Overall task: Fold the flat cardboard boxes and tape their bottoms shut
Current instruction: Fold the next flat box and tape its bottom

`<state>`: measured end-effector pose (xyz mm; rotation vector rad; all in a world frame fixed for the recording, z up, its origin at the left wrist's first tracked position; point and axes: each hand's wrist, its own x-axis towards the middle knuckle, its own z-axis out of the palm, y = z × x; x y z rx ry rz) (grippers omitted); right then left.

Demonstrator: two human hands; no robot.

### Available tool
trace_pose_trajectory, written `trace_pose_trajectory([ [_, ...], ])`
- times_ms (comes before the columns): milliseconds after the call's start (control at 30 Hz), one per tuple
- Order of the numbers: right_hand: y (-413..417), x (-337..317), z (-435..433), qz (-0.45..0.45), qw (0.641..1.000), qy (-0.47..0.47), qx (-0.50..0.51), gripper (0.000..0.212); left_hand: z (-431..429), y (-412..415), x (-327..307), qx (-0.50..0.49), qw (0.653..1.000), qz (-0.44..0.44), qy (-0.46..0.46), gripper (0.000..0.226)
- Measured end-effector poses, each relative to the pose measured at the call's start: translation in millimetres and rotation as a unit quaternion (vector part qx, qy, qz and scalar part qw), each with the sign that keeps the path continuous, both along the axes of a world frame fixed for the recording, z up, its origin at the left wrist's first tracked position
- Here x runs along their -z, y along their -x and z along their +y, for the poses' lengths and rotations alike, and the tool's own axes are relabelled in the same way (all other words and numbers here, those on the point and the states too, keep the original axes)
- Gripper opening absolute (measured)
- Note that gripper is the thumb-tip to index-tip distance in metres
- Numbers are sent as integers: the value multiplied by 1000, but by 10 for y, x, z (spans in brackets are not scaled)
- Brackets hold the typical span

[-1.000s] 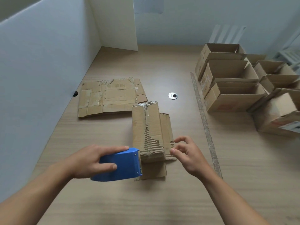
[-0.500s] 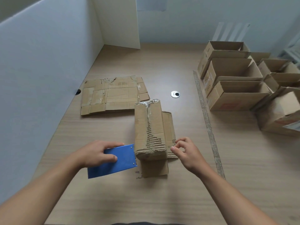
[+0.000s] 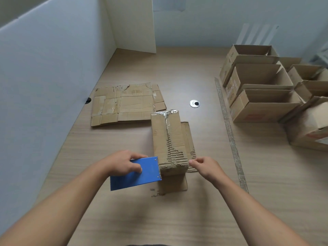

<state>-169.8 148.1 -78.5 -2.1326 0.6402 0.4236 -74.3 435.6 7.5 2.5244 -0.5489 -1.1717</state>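
Note:
A worn cardboard box (image 3: 168,137) stands bottom-up in the middle of the wooden table (image 3: 177,219), its bottom flaps closed with tape along the seam. My left hand (image 3: 122,163) grips a blue tape dispenser (image 3: 137,173), whose front edge is against the box's near left corner. My right hand (image 3: 206,166) sits at the box's near right corner with fingers curled, fingertips touching the cardboard edge; whether it pinches the flap or tape is unclear. A flat unfolded cardboard box (image 3: 124,104) lies further back on the left.
Several folded open boxes (image 3: 262,103) are stacked along the right side of the table. A white partition wall (image 3: 44,86) runs along the left. A round metal cable grommet (image 3: 194,103) is set in the table. A strip (image 3: 230,137) runs front to back on the right.
My left hand has tilted the dispenser and brought it against the box's near left corner. My right hand has moved in from beside the box to its near right corner.

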Motion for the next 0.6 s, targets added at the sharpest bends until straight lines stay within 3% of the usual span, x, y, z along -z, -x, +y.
trace_pose_trajectory([
  [133, -6, 24, 9, 0, 999, 8, 43, 57, 22, 3, -2, -7, 1000, 8, 6, 44],
  [233, 37, 57, 56, -45, 998, 33, 34, 21, 0, 27, -6, -1, 1000, 2, 0, 47],
  [333, 105, 13, 141, -76, 997, 14, 26, 33, -31, 33, -25, 3, 1000, 1, -5, 49],
  [433, 155, -12, 150, -87, 996, -9, -14, 21, -15, 21, -36, 4, 1000, 5, -5, 48],
  [533, 133, 46, 125, -106, 988, 52, -103, 22, -21, 11, -32, 4, 1000, 8, -8, 53],
  [600, 99, 81, 133, -149, 980, 87, -99, 19, -40, 1, -24, 4, 1000, 6, -12, 59],
])
